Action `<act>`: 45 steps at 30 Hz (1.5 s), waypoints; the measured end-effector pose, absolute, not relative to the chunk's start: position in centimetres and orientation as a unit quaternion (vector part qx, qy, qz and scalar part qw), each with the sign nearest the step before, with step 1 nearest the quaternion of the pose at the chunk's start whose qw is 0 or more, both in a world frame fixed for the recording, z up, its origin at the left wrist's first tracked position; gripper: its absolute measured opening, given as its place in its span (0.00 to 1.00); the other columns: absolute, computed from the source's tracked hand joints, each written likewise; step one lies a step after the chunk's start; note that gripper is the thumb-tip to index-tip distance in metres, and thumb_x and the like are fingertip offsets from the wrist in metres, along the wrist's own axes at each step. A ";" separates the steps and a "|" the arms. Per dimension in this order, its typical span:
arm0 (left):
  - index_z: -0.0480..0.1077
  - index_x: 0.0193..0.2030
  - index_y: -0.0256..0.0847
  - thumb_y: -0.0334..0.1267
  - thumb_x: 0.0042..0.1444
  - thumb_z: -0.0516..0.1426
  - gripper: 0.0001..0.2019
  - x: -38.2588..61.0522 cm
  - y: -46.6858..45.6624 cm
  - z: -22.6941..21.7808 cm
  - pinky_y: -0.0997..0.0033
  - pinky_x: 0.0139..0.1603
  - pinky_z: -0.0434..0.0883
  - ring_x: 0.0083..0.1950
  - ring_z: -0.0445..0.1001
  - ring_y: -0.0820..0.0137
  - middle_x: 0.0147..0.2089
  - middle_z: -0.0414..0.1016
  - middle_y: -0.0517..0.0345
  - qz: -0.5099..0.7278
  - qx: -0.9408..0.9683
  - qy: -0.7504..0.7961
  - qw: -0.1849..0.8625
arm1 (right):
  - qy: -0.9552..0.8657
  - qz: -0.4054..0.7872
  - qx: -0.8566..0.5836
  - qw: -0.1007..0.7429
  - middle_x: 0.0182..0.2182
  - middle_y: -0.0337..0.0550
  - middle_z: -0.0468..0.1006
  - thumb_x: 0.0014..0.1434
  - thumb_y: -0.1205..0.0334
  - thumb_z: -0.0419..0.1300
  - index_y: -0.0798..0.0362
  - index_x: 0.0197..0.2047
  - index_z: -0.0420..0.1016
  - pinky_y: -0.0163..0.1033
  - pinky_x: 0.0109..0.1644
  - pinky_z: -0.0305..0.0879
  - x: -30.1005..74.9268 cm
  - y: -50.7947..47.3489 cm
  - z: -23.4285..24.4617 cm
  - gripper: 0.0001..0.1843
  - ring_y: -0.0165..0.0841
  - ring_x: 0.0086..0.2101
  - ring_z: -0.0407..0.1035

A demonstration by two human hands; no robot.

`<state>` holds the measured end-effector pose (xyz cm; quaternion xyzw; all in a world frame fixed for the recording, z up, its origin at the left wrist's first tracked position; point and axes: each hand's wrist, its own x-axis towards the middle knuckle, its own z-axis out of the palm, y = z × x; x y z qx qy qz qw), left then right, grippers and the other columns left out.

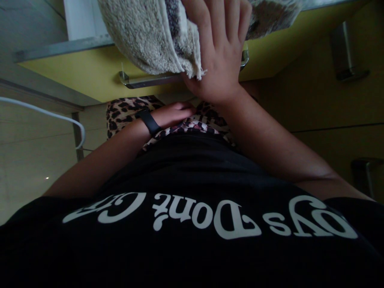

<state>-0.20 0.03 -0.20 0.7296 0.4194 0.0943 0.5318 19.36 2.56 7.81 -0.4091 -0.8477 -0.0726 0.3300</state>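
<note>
Resting our right hand [217, 56] against the beige terry-cloth towel with dark patches [141, 38], we cannot tell whether its fingers, cropped at the top, grip it. Our left hand [177, 113] lies low by the leopard-print trousers [120, 114], its closure unclear. The towel overlaps the yellow cabinet front [87, 76] and its shiny metal bar handle [150, 82]; leftward curves a white cable [45, 110].

Rough, looped cloth on my towel [144, 36], frayed at the edge; glossy metal on the handle [153, 81], smooth drawer front [75, 72], and my shirt [180, 168], matt fabric!
</note>
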 end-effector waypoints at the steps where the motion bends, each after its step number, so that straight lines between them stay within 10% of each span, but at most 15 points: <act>1: 0.80 0.57 0.36 0.51 0.73 0.55 0.22 -0.2 0.0 -0.1 0.53 0.75 0.70 0.65 0.78 0.50 0.59 0.83 0.47 0.095 0.727 0.423 0.532 | -0.849 -0.072 -0.407 0.329 0.77 0.38 0.64 0.73 0.38 0.34 0.48 0.81 0.55 0.57 0.82 0.62 19.4 2.6 7.7 0.42 0.43 0.75 0.64; 45: 0.80 0.58 0.35 0.52 0.73 0.54 0.24 -0.2 -0.1 0.2 0.57 0.74 0.70 0.63 0.78 0.54 0.57 0.83 0.48 0.091 0.733 0.416 0.531 | -0.835 -0.003 -0.439 0.331 0.77 0.33 0.65 0.72 0.36 0.36 0.43 0.79 0.61 0.58 0.86 0.55 19.3 2.8 7.9 0.41 0.48 0.78 0.61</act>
